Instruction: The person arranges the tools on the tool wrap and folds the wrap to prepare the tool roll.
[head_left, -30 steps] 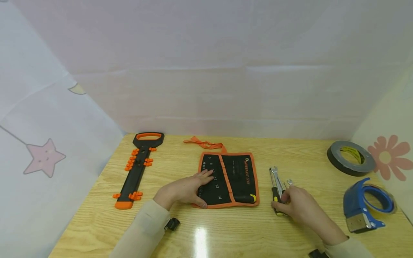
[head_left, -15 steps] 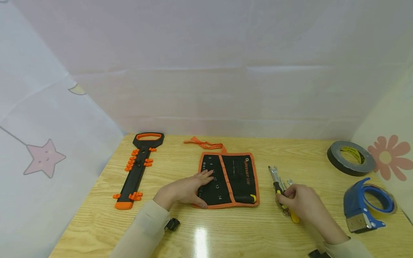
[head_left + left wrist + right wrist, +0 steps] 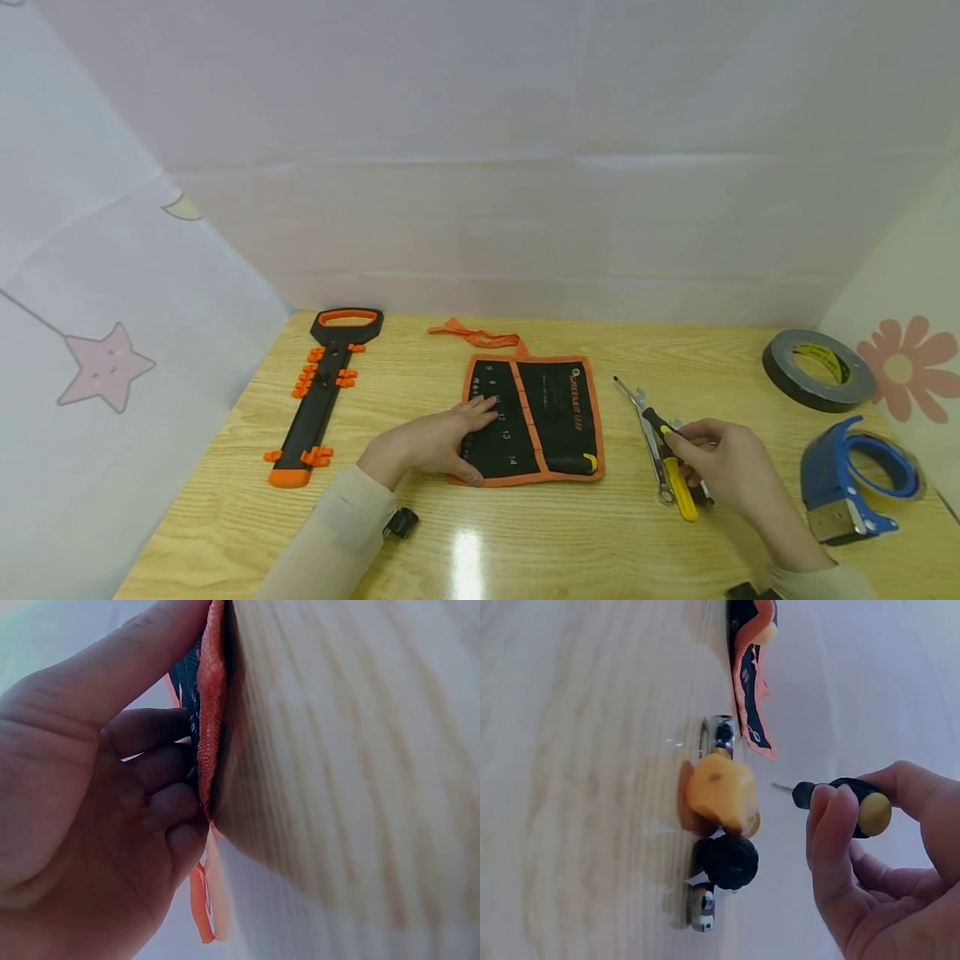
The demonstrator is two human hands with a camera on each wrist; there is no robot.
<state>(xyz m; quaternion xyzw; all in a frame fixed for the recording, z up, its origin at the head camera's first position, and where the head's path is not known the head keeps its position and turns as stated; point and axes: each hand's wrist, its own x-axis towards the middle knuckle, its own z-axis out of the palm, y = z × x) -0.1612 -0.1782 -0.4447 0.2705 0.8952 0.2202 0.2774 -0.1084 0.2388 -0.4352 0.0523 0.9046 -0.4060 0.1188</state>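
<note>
My left hand (image 3: pixel 431 446) rests on the left part of a black tool pouch (image 3: pixel 558 417) with orange edging and printed sizes. In the left wrist view its thumb and fingers (image 3: pixel 161 761) lie over the pouch's edge. A yellow-tipped handle (image 3: pixel 589 462) sticks out of the pouch's lower right pocket. Between thumb and fingers, my right hand (image 3: pixel 727 462) pinches a black-and-yellow screwdriver (image 3: pixel 847 801), lifted off the table, its shaft pointing to the far left. Below it lie a combination wrench (image 3: pixel 654 454), a yellow-handled tool (image 3: pixel 681 493) and a black-handled tool (image 3: pixel 731 861), partly hidden by the hand.
A black rack (image 3: pixel 318 408) with orange clips lies on the left. At the right are a roll of dark tape (image 3: pixel 787 379) and a blue tape dispenser (image 3: pixel 821 475). An orange strap (image 3: pixel 480 337) trails behind the pouch. Cloth walls border the table.
My right hand has picked the screwdriver out of the tool pile and drawn it up and slightly right. The wrench and yellow handle beneath are now uncovered. My left hand has stayed put.
</note>
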